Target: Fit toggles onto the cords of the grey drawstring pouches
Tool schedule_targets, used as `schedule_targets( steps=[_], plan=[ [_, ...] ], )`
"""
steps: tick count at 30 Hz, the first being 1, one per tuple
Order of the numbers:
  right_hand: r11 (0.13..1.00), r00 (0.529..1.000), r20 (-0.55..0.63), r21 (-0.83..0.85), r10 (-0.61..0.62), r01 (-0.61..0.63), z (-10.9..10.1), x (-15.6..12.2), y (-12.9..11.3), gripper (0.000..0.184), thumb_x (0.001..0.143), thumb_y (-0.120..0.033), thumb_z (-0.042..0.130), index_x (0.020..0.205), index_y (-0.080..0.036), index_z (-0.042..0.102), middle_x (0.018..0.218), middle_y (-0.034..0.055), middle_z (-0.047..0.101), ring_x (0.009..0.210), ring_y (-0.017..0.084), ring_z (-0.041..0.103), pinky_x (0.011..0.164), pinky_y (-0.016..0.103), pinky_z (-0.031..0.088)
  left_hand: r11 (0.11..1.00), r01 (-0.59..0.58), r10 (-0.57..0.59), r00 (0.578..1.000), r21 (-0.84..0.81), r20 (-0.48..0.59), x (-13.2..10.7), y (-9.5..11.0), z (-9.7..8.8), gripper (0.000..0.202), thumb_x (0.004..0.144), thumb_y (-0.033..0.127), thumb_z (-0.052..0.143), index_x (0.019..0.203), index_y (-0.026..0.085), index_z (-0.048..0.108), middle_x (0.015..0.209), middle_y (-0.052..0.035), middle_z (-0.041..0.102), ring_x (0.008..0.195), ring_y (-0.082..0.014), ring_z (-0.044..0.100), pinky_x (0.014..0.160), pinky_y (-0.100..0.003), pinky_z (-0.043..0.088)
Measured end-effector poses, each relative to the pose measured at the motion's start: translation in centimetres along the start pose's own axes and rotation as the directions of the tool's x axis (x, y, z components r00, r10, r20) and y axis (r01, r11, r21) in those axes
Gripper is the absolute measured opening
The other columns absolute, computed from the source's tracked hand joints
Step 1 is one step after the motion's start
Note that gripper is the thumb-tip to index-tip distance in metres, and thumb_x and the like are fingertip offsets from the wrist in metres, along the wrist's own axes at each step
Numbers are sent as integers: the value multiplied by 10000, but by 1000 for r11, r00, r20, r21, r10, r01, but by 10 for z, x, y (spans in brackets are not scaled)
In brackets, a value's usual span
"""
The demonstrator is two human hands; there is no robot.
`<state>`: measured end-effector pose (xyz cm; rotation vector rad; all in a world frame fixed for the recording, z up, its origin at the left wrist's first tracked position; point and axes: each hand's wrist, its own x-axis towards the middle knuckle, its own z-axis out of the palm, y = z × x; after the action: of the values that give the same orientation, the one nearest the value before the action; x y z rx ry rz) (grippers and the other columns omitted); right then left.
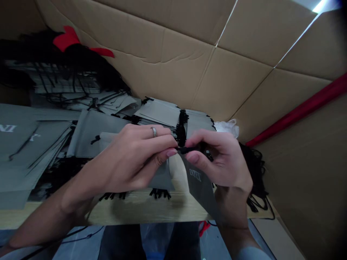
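In the head view my left hand (141, 151), with a ring on one finger, pinches a short black drawstring cord (185, 149) between thumb and forefinger. My right hand (221, 159) pinches the same cord just to the right, so the fingertips of both hands nearly meet. A grey drawstring pouch (199, 187) printed "INTEX" hangs below my right hand, above the table. Part of its top edge is hidden behind the right fingers. Beneath my left hand lie more grey pouches (103, 124) with black cord ends.
Stacked grey pouches (159, 112) line the back of the wooden table (151, 213). Black cords tied with a red strip (67, 39) are heaped at the left. More black cords (255, 173) lie at the right, near a white plastic bag (229, 127). Cardboard walls (168, 43) enclose the table.
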<state>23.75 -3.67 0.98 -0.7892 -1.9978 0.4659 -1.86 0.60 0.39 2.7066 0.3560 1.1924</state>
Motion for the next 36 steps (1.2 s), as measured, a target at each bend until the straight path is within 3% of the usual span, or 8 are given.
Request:
schedule_targets(
  steps=[3, 11, 17, 20, 23, 28, 32, 36],
  plan=[
    [999, 999, 25, -27, -37, 37, 3, 2, 4, 191, 1086, -283, 801, 919, -200, 759, 738, -44, 665, 629, 96, 535, 600, 254, 427, 1000, -8, 8, 1000, 1, -7, -2, -2, 3, 135, 1163, 197, 588, 1073, 177, 687, 896, -9, 682, 762, -143, 606, 680, -317, 433],
    [981, 997, 38, 183, -73, 65, 9, 7, 8, 391, 1096, -333, 801, 766, -213, 630, 677, -42, 527, 612, 118, 441, 572, 298, 355, 986, -61, 65, 998, -153, 20, 5, -1, -2, 232, 1101, 55, 544, 937, 207, 602, 759, 28, 511, 649, -128, 437, 601, -315, 354],
    [962, 994, 88, 271, -59, 34, 8, 6, 11, 407, 1109, -401, 799, 768, -211, 683, 667, -34, 575, 593, 123, 498, 541, 291, 367, 963, -60, 65, 998, -264, 12, 4, -1, -10, 294, 1081, 29, 565, 853, 211, 526, 751, 36, 574, 632, -108, 462, 592, -293, 357],
    [981, 998, 51, 194, -40, 29, 6, 4, 10, 384, 1102, -539, 795, 909, -209, 755, 742, -20, 644, 652, 128, 552, 586, 286, 404, 977, -24, 30, 999, -211, 23, 5, 1, -8, 322, 1086, 42, 568, 812, 205, 521, 746, 27, 564, 619, -113, 459, 583, -306, 348],
    [991, 999, 21, 128, -45, 41, 10, 5, 7, 557, 951, -740, 883, 950, -201, 745, 786, -21, 674, 678, 120, 559, 619, 269, 441, 991, -17, 23, 999, -135, 45, 4, 2, -3, 291, 1108, 73, 567, 849, 206, 572, 747, 25, 553, 625, -126, 470, 581, -311, 353],
    [992, 995, 72, 112, -66, 58, 20, 10, 6, 500, 1047, -486, 883, 763, -203, 584, 682, -71, 514, 604, 79, 417, 563, 235, 358, 999, -36, 37, 998, -25, 45, -2, -2, 6, 220, 1052, 44, 554, 926, 223, 566, 778, 26, 543, 647, -145, 469, 594, -349, 322],
    [989, 995, 60, 131, -74, 66, 20, 10, 11, 379, 1080, -409, 844, 824, -208, 651, 715, -56, 560, 619, 94, 441, 580, 252, 378, 1000, -26, 26, 1000, 13, -14, -1, -1, 11, 235, 1026, 29, 544, 914, 234, 518, 752, 34, 492, 622, -141, 411, 568, -351, 286],
    [989, 997, -33, 124, -76, 79, 23, 7, 13, 338, 1112, -384, 788, 854, -218, 645, 728, -50, 526, 636, 109, 433, 580, 279, 354, 999, -20, 28, 986, 47, -167, 1, 3, 16, 205, 1077, 71, 578, 943, 223, 606, 777, 22, 507, 626, -128, 389, 562, -325, 302]
  ],
)
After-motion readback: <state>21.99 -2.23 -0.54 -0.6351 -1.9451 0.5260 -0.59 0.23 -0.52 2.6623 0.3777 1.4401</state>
